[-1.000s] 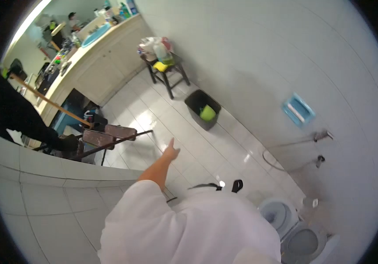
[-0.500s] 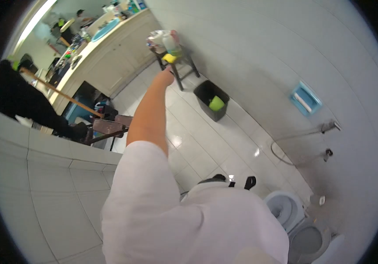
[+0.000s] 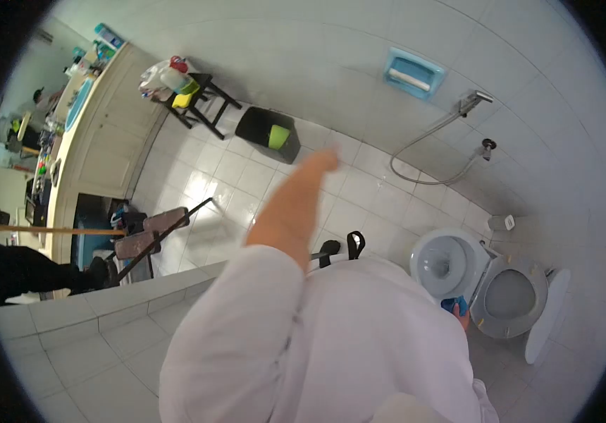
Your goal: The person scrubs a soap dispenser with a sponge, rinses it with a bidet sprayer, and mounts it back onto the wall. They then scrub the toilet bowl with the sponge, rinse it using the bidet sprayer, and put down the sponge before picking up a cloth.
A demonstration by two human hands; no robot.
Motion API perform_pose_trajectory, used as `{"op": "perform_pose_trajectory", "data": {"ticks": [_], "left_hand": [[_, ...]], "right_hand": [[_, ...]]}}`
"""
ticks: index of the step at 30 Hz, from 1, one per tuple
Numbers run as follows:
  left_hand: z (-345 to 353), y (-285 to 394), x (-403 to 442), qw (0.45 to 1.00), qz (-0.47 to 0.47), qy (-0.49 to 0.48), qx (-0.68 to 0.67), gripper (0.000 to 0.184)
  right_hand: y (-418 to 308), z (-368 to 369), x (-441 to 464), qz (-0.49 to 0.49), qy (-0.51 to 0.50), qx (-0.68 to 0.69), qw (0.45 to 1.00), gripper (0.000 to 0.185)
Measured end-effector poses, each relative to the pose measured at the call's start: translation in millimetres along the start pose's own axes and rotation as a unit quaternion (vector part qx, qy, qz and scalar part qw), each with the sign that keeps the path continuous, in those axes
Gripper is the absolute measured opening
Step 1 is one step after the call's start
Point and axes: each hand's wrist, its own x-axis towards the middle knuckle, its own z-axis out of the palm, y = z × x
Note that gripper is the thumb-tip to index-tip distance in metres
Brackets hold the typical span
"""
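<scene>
My left hand (image 3: 330, 158) is stretched out over the tiled floor, smeared by motion; I cannot make out anything in it. Low at the toilet's side, my right hand (image 3: 464, 317) grips a small blue object (image 3: 455, 304) beside the bowl rim; its exact kind is unclear. The white toilet (image 3: 424, 262) has its seat (image 3: 478, 310) and lid (image 3: 559, 310) raised. On a dark stool (image 3: 208, 88) by the wall lie a yellow sponge-like piece (image 3: 182, 101), a spray bottle (image 3: 173, 79) and a plastic bag (image 3: 151, 80).
A black bin (image 3: 255, 128) with a green scoop (image 3: 279, 137) stands by the wall. A shower hose (image 3: 416, 180) hangs near the toilet. Left are a folding step stool (image 3: 165, 220), a wooden pole (image 3: 56, 230), a low tiled wall (image 3: 106, 314) and a cluttered counter (image 3: 70, 151).
My left hand has drawn away from the stool toward the toilet, leaving the yellow piece on the stool. The view has turned right; my right hand with the blue object has come into sight.
</scene>
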Motion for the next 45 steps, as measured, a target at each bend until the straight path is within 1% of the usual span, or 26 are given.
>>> {"op": "perform_pose_trajectory", "data": {"ticks": [1, 3, 4, 5, 6, 7, 8, 9, 11, 12, 14, 15, 17, 20, 23, 24, 29, 31, 33, 35, 36, 38, 41, 43, 44, 45], "left_hand": [[84.9, 40.5, 85.9, 0.996, 0.016, -0.065, -0.059, 0.056], [42.8, 141.1, -8.6, 0.982, 0.015, -0.183, -0.040, 0.072], [41.4, 162.0, -22.1, 0.981, 0.014, -0.185, -0.062, 0.078], [130.4, 168.1, 62.3, 0.970, 0.089, -0.214, 0.069, 0.079], [65.0, 180.3, -9.6, 0.978, 0.002, -0.181, -0.099, 0.081], [149.4, 186.1, 89.8, 0.898, 0.188, -0.294, 0.268, 0.084], [102.1, 184.4, 32.8, 0.984, 0.019, -0.143, -0.107, 0.084], [46.7, 182.1, -22.2, 0.982, -0.009, -0.155, -0.109, 0.079], [17.5, 177.0, -58.0, 0.983, -0.029, -0.067, -0.168, 0.060], [4.7, 171.8, -64.3, 0.983, -0.038, -0.053, -0.172, 0.060], [-8.3, 167.0, -75.2, 0.985, -0.011, -0.136, -0.103, 0.071], [-7.3, 164.0, -74.1, 0.986, -0.014, -0.130, -0.108, 0.071], [7.7, 154.9, -64.0, 0.988, 0.006, -0.070, -0.136, 0.067], [32.5, 148.0, -34.4, 0.988, -0.012, -0.079, -0.133, 0.069], [50.4, 127.1, -23.4, 0.985, -0.035, 0.019, -0.171, 0.056], [7.8, 130.7, -61.7, 0.987, -0.052, -0.076, -0.135, 0.062], [13.1, 116.7, -73.1, 0.988, -0.084, -0.078, -0.106, 0.070], [38.6, 105.0, -54.6, 0.990, -0.075, -0.073, -0.089, 0.073], [43.3, 107.3, -56.4, 0.993, -0.062, -0.065, -0.074, 0.076], [23.3, 119.2, -75.8, 0.950, -0.036, -0.199, -0.236, 0.081], [28.3, 127.2, -76.6, 0.950, -0.032, -0.203, -0.235, 0.081], [36.9, 144.3, -81.2, 0.913, 0.095, -0.265, -0.296, 0.090], [14.3, 172.7, -122.5, 0.892, 0.160, -0.254, -0.339, 0.095], [11.2, 173.9, -128.1, 0.836, 0.254, -0.112, -0.474, 0.092], [-1.3, 164.7, -123.1, 0.796, 0.192, -0.200, -0.538, 0.081], [-1.6, 154.4, -115.7, 0.796, 0.199, -0.197, -0.537, 0.081]], "right_hand": [[-27.8, -13.3, -14.5, 0.017, -0.023, 0.023, 0.999, 0.062], [-36.2, -17.4, -17.5, 0.026, -0.046, 0.047, 0.997, 0.066], [-23.6, -13.3, -18.2, 0.021, -0.031, 0.046, 0.998, 0.068], [-14.0, -8.0, -17.7, 0.010, -0.016, 0.046, 0.999, 0.070], [25.2, 9.6, -16.1, 0.039, -0.008, 0.061, 0.997, 0.071], [45.6, 27.9, -4.6, 0.065, -0.004, 0.078, 0.995, 0.072], [53.1, 35.5, 3.0, 0.064, -0.009, 0.066, 0.996, 0.072], [49.1, 38.5, 5.8, 0.059, -0.020, 0.057, 0.996, 0.072], [43.2, 42.4, 13.1, 0.055, -0.027, 0.041, 0.997, 0.072], [39.7, 44.5, 17.7, 0.051, -0.032, 0.032, 0.998, 0.072], [33.7, 44.3, 25.6, 0.039, -0.036, 0.020, 0.998, 0.072], [30.8, 45.1, 29.7, 0.031, -0.040, 0.014, 0.999, 0.072], [25.9, 43.6, 33.8, 0.017, -0.048, 0.005, 0.999, 0.072], [24.3, 36.1, 34.3, -0.004, -0.052, -0.002, 0.999, 0.072], [15.4, 26.5, 27.8, -0.009, -0.056, -0.007, 0.998, 0.072], [11.4, 23.2, 24.7, -0.006, -0.055, -0.006, 0.998, 0.072], [-5.0, 14.1, 18.6, -0.013, -0.060, 0.016, 0.998, 0.072], [-17.1, 9.5, 13.5, -0.013, -0.060, 0.033, 0.998, 0.072], [-64.7, -8.5, -12.7, -0.005, -0.072, 0.088, 0.993, 0.071], [-93.5, -8.3, -3.4, -0.044, -0.079, 0.194, 0.977, 0.070], [-98.7, -0.1, 7.9, -0.082, -0.073, 0.240, 0.964, 0.070], [-149.8, 2.7, 11.9, -0.085, -0.102, 0.324, 0.937, 0.069], [-249.1, -0.2, -7.2, -0.162, -0.208, 0.411, 0.873, 0.062], [-299.2, 6.2, -24.0, -0.192, -0.253, 0.414, 0.853, 0.056], [-324.0, 0.0, -37.6, -0.198, -0.273, 0.398, 0.853, 0.053], [-331.8, 5.0, -35.1, -0.203, -0.268, 0.398, 0.854, 0.053]]}}
